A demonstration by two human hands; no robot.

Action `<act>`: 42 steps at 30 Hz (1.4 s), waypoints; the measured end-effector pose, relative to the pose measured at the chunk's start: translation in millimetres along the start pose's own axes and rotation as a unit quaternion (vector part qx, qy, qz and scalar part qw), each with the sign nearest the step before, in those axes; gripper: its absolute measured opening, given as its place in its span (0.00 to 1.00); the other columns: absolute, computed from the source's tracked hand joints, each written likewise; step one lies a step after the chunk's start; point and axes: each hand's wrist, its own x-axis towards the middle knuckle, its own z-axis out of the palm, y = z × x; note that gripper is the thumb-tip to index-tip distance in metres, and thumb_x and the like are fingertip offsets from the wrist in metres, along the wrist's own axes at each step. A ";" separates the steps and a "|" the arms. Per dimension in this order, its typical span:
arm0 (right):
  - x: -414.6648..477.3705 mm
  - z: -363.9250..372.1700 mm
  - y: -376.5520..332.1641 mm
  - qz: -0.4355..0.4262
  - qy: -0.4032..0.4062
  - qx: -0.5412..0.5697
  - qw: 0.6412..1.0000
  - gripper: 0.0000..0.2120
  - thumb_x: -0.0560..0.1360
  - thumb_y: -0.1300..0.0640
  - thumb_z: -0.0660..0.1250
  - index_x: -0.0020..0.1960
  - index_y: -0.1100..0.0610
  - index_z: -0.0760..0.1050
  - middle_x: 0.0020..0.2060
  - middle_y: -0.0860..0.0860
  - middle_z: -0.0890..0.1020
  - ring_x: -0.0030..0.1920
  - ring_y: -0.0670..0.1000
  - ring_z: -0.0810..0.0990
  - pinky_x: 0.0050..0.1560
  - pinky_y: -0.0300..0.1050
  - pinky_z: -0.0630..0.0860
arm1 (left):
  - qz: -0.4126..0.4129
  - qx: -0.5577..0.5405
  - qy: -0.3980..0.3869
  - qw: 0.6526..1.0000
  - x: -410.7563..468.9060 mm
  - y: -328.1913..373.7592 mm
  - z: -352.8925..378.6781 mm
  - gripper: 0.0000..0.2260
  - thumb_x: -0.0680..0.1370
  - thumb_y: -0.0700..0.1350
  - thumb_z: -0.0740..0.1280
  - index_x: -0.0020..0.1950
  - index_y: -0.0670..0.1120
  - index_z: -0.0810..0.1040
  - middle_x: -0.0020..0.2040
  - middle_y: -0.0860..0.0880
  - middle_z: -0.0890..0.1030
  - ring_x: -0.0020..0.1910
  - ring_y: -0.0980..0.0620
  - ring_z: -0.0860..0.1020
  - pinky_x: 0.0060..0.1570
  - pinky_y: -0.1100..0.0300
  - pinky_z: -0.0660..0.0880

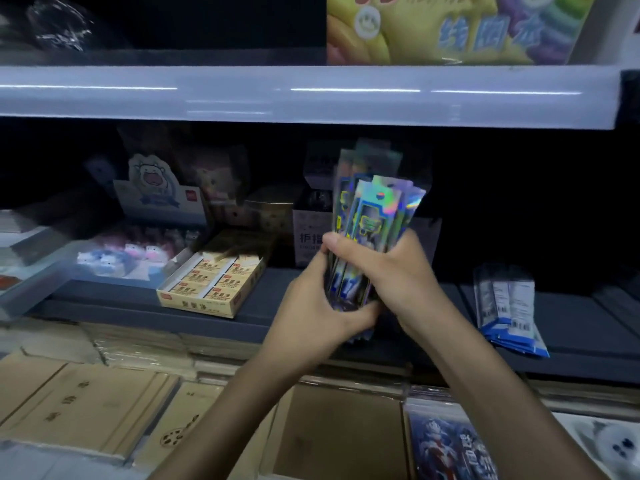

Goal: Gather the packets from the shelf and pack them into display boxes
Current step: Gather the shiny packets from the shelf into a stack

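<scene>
Both hands grip the bundle of holographic foil packets: left hand curls under its base, right hand wraps mid-height. Its long axis runs 12–6. The open brown cardboard box sits at 6 o'clock of the bundle. I'd lower it straight in.

Before me stands a shop shelving unit; its pale upper shelf edge runs across at twelve o'clock, streaked with glare; beneath it the recess is dim, nearly black; the grey shelf board spans nine to three o'clock.
</scene>
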 end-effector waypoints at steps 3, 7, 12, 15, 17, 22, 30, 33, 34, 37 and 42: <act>17.0 12.0 -5.0 -0.044 0.006 -0.014 0.999 0.07 0.71 0.64 0.80 0.46 0.56 0.85 0.42 0.51 0.89 0.44 0.47 0.87 0.48 0.44 0.84 | -0.007 0.075 0.082 0.994 17.0 0.2 1.5 0.33 0.67 0.55 0.77 0.70 0.59 0.69 0.58 0.59 0.83 0.58 0.60 0.82 0.57 0.49 0.81; 25.6 19.3 24.6 -0.010 0.018 -0.032 0.999 0.10 0.69 0.66 0.81 0.41 0.53 0.84 0.37 0.46 0.87 0.40 0.43 0.86 0.43 0.39 0.82 | -0.075 0.183 0.065 0.978 23.0 -9.0 7.5 0.34 0.68 0.59 0.72 0.71 0.54 0.64 0.58 0.51 0.83 0.58 0.44 0.81 0.56 0.45 0.79; 24.3 11.1 49.0 0.033 0.033 -0.053 0.998 0.10 0.67 0.61 0.84 0.44 0.55 0.85 0.40 0.49 0.88 0.42 0.43 0.87 0.43 0.39 0.82 | -0.050 0.270 0.071 0.959 22.2 -17.5 14.8 0.18 0.72 0.53 0.68 0.62 0.61 0.72 0.53 0.55 0.82 0.56 0.46 0.80 0.57 0.45 0.76; 23.3 10.0 53.5 0.048 0.035 -0.052 0.997 0.09 0.67 0.60 0.83 0.43 0.55 0.85 0.39 0.48 0.88 0.40 0.43 0.86 0.41 0.38 0.81 | -0.048 0.277 0.069 0.957 23.9 -24.5 17.1 0.18 0.72 0.55 0.67 0.62 0.60 0.73 0.51 0.54 0.83 0.54 0.46 0.80 0.57 0.47 0.75; 21.5 11.9 58.3 0.070 0.042 -0.049 0.995 0.09 0.68 0.59 0.83 0.42 0.54 0.84 0.36 0.47 0.87 0.39 0.42 0.86 0.39 0.38 0.79 | -0.044 0.288 0.069 0.954 23.4 -30.3 20.2 0.16 0.73 0.54 0.66 0.61 0.59 0.73 0.48 0.54 0.82 0.53 0.48 0.80 0.57 0.48 0.74; 25.9 10.6 56.7 0.040 0.043 -0.051 0.997 0.08 0.68 0.60 0.83 0.42 0.55 0.84 0.38 0.50 0.88 0.40 0.44 0.86 0.40 0.38 0.80 | -0.023 0.258 0.091 0.962 28.8 -33.7 19.8 0.15 0.75 0.53 0.66 0.61 0.63 0.72 0.49 0.57 0.81 0.54 0.52 0.78 0.59 0.49 0.71; 21.2 9.5 58.8 0.022 0.040 -0.041 0.998 0.09 0.70 0.61 0.81 0.40 0.56 0.81 0.36 0.49 0.85 0.38 0.44 0.84 0.41 0.39 0.78 | 0.000 0.284 0.102 0.953 27.6 -37.7 23.0 0.11 0.75 0.52 0.64 0.57 0.60 0.75 0.45 0.58 0.78 0.50 0.53 0.75 0.53 0.53 0.67; 15.6 8.6 68.2 0.060 0.048 -0.049 0.996 0.08 0.72 0.61 0.80 0.43 0.60 0.82 0.38 0.53 0.86 0.40 0.45 0.85 0.43 0.41 0.80 | -0.022 0.342 0.079 0.936 24.2 -43.4 26.4 0.11 0.74 0.54 0.63 0.56 0.57 0.74 0.46 0.57 0.76 0.53 0.49 0.72 0.50 0.53 0.63; 14.1 8.0 70.5 0.065 0.047 -0.053 0.995 0.07 0.72 0.61 0.80 0.43 0.60 0.82 0.39 0.53 0.87 0.41 0.46 0.85 0.43 0.41 0.80 | -0.027 0.346 0.072 0.935 22.8 -45.1 27.3 0.12 0.74 0.54 0.62 0.56 0.57 0.74 0.47 0.57 0.75 0.55 0.49 0.70 0.51 0.53 0.63; 14.2 4.0 68.3 0.076 0.049 -0.039 0.995 0.06 0.73 0.61 0.79 0.46 0.62 0.83 0.42 0.55 0.88 0.43 0.47 0.86 0.44 0.40 0.82 | -0.041 0.361 0.041 0.931 24.1 -47.6 25.2 0.22 0.71 0.61 0.62 0.62 0.53 0.72 0.54 0.55 0.74 0.61 0.49 0.66 0.58 0.52 0.63; 9.1 2.5 59.5 0.090 0.047 -0.040 0.994 0.06 0.73 0.62 0.78 0.45 0.63 0.83 0.36 0.51 0.86 0.37 0.44 0.84 0.38 0.38 0.80 | -0.126 0.301 -0.047 0.944 20.3 -35.0 -1.8 0.32 0.63 0.70 0.71 0.57 0.51 0.70 0.55 0.55 0.70 0.64 0.52 0.67 0.64 0.55 0.64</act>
